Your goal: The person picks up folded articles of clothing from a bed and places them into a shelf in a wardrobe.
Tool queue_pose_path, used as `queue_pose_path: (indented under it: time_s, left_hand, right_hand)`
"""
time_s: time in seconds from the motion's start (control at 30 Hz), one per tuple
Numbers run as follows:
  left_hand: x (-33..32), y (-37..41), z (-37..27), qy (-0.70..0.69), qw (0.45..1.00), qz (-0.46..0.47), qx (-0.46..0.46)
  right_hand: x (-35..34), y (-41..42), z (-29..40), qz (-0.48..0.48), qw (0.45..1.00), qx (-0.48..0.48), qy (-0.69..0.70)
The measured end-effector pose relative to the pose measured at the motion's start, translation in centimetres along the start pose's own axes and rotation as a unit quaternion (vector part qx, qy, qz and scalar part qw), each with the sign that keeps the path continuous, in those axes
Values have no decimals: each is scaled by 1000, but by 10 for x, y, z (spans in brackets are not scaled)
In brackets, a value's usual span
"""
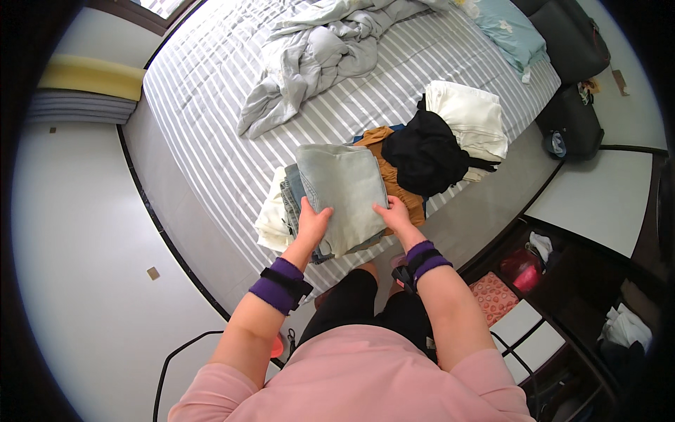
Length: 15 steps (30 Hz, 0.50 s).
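Observation:
A folded pair of light grey-blue jeans lies between my hands on top of a stack of folded denim at the bed's near edge. My left hand grips its left side, thumb on top. On its right side my right hand holds the edge the same way. Folded white clothing sits left of the denim stack. Just to the right are brown clothing with gathered fabric and a crumpled black garment. Beyond the black garment is a pile of folded white clothes.
A striped bed carries a rumpled grey quilt and a light blue pillow. Dark bags stand at the far right. An open dark cabinet with cloth items is at the lower right. Folded mats are at the left.

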State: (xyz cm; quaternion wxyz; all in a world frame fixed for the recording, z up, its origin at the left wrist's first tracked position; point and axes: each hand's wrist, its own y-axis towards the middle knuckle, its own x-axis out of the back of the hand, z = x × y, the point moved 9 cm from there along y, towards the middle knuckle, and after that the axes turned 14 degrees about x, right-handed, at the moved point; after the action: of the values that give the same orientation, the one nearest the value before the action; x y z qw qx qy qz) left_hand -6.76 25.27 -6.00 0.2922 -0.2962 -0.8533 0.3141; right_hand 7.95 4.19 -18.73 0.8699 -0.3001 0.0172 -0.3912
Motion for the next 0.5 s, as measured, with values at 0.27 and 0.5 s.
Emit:
queue_pose_path:
  time_s: [0.27, 0.5]
  left_hand:
    - [-49, -71, -46, -51, 981, 186, -24]
    - [-139, -201, -125, 1, 922, 380, -76]
  right_hand:
    - [55, -81, 5, 0, 974, -64, 218]
    - [101, -177, 15, 53, 846, -163, 504]
